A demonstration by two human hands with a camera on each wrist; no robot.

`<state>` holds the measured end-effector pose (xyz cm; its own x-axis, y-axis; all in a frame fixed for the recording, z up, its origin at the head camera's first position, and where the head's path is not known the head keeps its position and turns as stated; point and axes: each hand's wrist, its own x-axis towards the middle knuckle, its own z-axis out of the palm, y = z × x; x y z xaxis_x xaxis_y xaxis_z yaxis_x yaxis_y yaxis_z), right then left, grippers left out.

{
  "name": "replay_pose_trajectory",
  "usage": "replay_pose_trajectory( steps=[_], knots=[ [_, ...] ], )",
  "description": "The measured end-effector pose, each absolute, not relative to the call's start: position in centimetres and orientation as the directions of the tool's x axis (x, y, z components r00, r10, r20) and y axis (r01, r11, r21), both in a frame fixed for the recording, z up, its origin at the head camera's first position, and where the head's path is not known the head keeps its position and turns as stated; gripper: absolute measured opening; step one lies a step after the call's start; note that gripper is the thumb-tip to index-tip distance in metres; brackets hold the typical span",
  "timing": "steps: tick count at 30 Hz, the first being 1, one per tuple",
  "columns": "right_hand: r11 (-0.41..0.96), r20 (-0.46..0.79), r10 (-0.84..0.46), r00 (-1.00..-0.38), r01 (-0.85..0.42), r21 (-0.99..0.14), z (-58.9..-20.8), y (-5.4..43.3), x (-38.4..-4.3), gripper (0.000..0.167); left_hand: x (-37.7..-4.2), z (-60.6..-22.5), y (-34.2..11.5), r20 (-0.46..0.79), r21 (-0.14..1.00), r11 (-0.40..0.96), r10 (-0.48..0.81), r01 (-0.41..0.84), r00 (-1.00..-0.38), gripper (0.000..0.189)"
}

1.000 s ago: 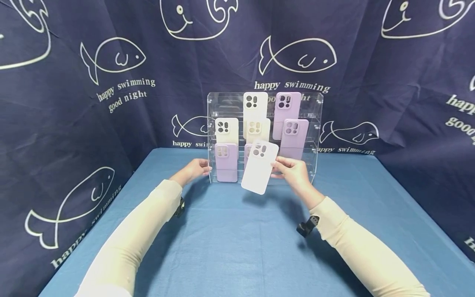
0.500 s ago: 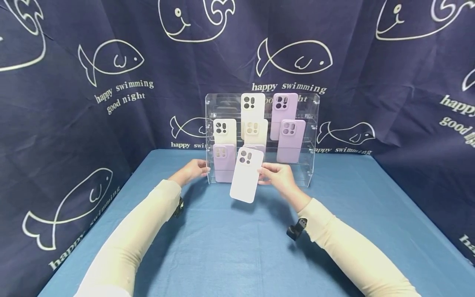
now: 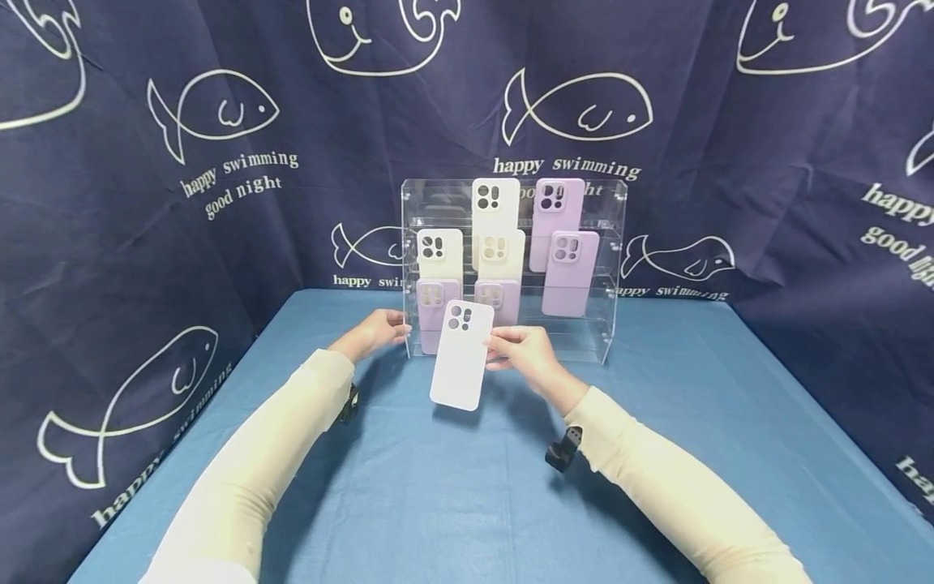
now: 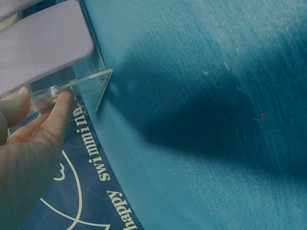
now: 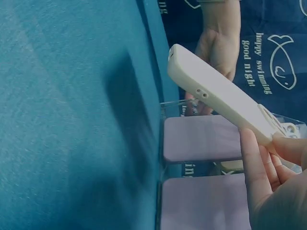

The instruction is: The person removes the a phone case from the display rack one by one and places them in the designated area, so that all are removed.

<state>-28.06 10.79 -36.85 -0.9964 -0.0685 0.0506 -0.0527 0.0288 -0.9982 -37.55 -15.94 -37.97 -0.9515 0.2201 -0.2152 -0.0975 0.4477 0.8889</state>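
Touching the side of a clear plastic stand (image 3: 439, 212) with the left hand (image 3: 375, 331), with slightly bent fingers, just left of a smooth, pale purple phone case (image 3: 430, 315). Holding up a thin white phone case (image 3: 461, 357) with round corners, tilted in front of the stand between both hands, pinching its right edge with the thumb and bent fingers of the right hand (image 3: 531, 357). Having two higher purple phone cases (image 3: 571, 280) behind that hand, a bit right.

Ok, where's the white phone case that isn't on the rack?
Mid-picture in the head view: the right hand holds the white phone case in front of the clear rack, at its lower left.
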Motion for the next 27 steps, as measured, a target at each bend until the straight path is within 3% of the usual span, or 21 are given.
replay_pose_trajectory(
  steps=[27],
  knots=[
    [-0.029, -0.154, -0.166, -0.974, 0.16, -0.987, -38.9, 6.2, -28.2, 0.028, -37.8, -37.8, -16.1, -0.229, 0.888, 0.447, 0.222, -0.11, -0.948, 0.053]
  ],
)
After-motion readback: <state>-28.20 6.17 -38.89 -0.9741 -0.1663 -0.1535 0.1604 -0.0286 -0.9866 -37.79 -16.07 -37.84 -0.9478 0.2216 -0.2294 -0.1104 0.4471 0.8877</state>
